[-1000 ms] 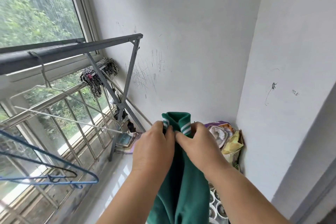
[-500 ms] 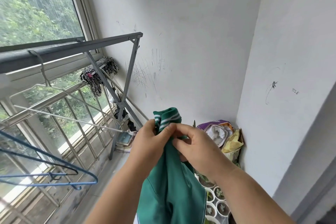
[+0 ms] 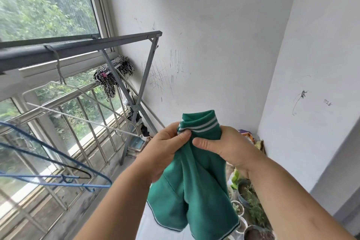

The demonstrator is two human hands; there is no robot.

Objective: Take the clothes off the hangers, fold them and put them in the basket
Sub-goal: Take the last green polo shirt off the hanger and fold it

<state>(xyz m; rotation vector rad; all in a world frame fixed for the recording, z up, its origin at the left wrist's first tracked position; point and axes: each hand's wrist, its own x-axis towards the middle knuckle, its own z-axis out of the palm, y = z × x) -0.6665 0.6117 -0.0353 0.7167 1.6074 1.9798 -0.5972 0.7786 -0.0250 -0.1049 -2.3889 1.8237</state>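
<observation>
Green shirt (image 3: 194,185) is held up in the air before the white wall, off any hanger, its body hanging down between the forearms. Left hand (image 3: 165,150): thumb and fingers are pinched together on the striped collar (image 3: 202,123) at its left end. Right hand (image 3: 231,148): fingers are curled round the cloth just below the collar, thumb laid across the front. A white hanger (image 3: 83,119) is seen bare on the grey rail (image 3: 78,50); a blue hanger (image 3: 66,178), also bare, lower left. Potted plants (image 3: 253,208) are noted on the floor below the shirt.
</observation>
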